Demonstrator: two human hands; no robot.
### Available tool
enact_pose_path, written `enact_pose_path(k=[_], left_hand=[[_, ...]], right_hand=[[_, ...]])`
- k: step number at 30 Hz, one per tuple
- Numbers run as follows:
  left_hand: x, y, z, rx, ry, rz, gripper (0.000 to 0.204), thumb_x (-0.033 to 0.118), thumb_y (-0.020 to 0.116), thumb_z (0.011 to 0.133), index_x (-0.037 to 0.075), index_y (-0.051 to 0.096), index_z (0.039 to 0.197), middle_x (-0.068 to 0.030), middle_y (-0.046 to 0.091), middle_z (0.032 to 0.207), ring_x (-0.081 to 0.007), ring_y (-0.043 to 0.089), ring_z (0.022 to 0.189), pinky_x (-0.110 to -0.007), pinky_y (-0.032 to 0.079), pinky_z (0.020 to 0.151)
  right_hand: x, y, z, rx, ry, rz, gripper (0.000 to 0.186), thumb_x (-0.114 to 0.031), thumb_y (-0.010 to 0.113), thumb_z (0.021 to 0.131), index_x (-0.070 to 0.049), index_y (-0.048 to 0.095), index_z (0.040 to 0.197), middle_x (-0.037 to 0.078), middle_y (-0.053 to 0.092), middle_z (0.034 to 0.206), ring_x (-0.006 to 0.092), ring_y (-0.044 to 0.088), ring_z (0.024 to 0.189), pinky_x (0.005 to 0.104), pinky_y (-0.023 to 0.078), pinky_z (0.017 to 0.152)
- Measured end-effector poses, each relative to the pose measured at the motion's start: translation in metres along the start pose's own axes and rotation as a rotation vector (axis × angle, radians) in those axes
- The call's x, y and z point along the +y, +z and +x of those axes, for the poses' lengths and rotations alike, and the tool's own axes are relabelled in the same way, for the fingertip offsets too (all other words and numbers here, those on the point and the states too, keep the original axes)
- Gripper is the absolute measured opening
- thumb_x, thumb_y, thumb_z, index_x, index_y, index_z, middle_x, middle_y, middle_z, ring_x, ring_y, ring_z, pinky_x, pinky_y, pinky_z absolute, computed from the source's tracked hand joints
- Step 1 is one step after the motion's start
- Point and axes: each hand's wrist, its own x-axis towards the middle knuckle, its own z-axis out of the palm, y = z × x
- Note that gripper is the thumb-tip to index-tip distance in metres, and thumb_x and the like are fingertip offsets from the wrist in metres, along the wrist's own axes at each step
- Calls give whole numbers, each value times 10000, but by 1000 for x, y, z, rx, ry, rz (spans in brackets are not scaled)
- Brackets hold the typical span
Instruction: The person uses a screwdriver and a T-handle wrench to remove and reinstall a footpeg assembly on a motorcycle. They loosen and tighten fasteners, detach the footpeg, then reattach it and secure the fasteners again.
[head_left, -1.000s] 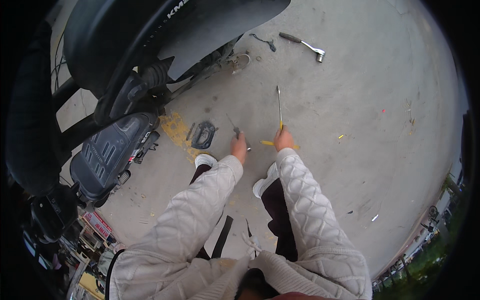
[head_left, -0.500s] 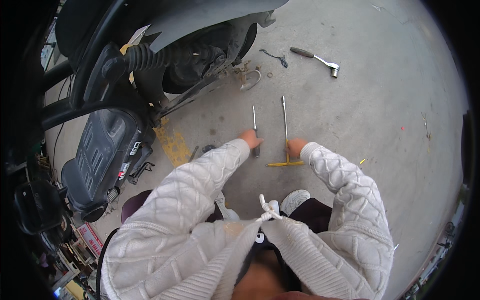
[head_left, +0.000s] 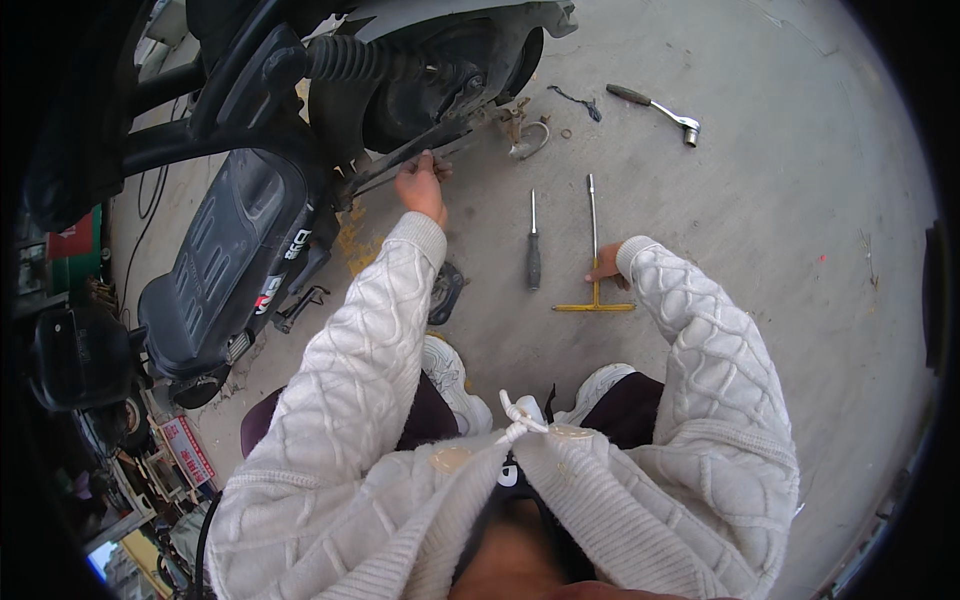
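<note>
My left hand (head_left: 423, 190) reaches up to the low side of the scooter's rear end (head_left: 400, 155), fingers bent together by a dark bar near the wheel. What the fingertips hold, if anything, is too small to make out. Around the shaft of a yellow T-handle wrench (head_left: 594, 307), just above its crossbar, my right hand (head_left: 608, 266) is closed. The wrench lies on the floor, its socket end pointing away from me. Between the hands rests a screwdriver (head_left: 534, 262) with a dark handle, untouched.
A ratchet wrench (head_left: 655, 106) with a socket lies at the far right, near a dark crumpled strip (head_left: 580, 102) and a small ring (head_left: 566, 133). Beside my left forearm is a black part (head_left: 446, 292). The scooter's footboard (head_left: 225, 255) stretches along the left.
My left hand has let go of the screwdriver and moved up and left to the scooter. The right hand stays at the T-handle wrench. The whole view has shifted somewhat.
</note>
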Motion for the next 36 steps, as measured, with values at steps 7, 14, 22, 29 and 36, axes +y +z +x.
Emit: enact_pose_path(k=[7, 14, 22, 29, 36], left_hand=[[4, -17, 11, -79, -132, -42, 82, -2, 471, 891, -58, 483, 949, -147, 584, 839, -261, 635, 734, -346, 541, 639], [6, -30, 32, -218, -94, -37, 261, -107, 417, 865, -79, 484, 1116, -220, 560, 1086, -355, 588, 993, -442, 508, 899], [14, -38, 35, -328, -112, -111, 280, -175, 432, 844, -116, 491, 1111, -241, 533, 1178, -378, 534, 1111, -421, 462, 1004], [0, -51, 43, -446, 83, -104, 239, -96, 567, 833, -86, 544, 1071, -203, 607, 1078, -326, 610, 1006, -403, 514, 943], [-4, -57, 54, -364, 17, 175, 243, -38, 601, 830, -53, 589, 1072, -112, 628, 1053, -207, 611, 962, -301, 508, 862]], right_hand=[[-14, -48, -9, -186, 79, -45, 638, -533, 622, 805, 102, 634, 864, 186, 661, 786, 286, 661, 692, 399, 556, 640], [-77, -106, -1, 369, -198, 193, 391, -350, 573, 895, 28, 576, 797, 105, 584, 646, 197, 591, 528, 336, 487, 486], [-120, -86, 32, 649, -458, 158, 362, -305, 558, 860, 52, 607, 823, 140, 626, 631, 254, 642, 523, 384, 535, 512], [-112, -51, 30, 596, -371, 229, 343, -294, 547, 878, 41, 603, 919, 152, 637, 702, 227, 634, 520, 357, 533, 491], [-153, 1, 50, 604, -486, 164, 255, -195, 558, 845, 27, 626, 949, 166, 650, 751, 280, 659, 670, 381, 535, 647]])
